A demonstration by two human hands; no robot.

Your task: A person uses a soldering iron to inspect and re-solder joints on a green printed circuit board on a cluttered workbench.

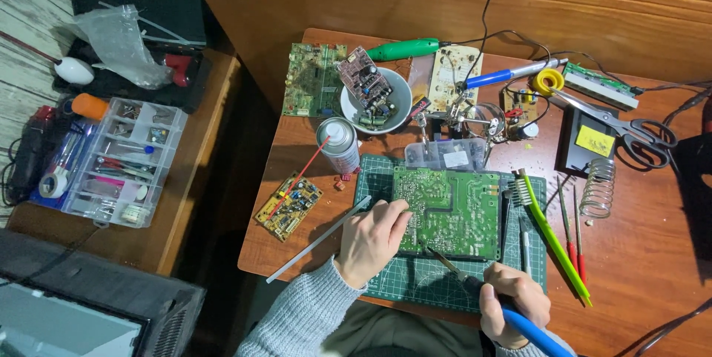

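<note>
The person's left hand [374, 242] is pressing flat on the left edge of the green circuit board [449, 212], which is lying solder side up on the cutting mat [415, 286]. The right hand [512, 305] is wrapping its grip around the blue soldering iron [475, 286], tip touching the board's lower edge. Keeping the board pinned looks wise. The green brush [552, 238] is crowding the right; the tabletop [638, 253] is lying open beyond it.
</note>
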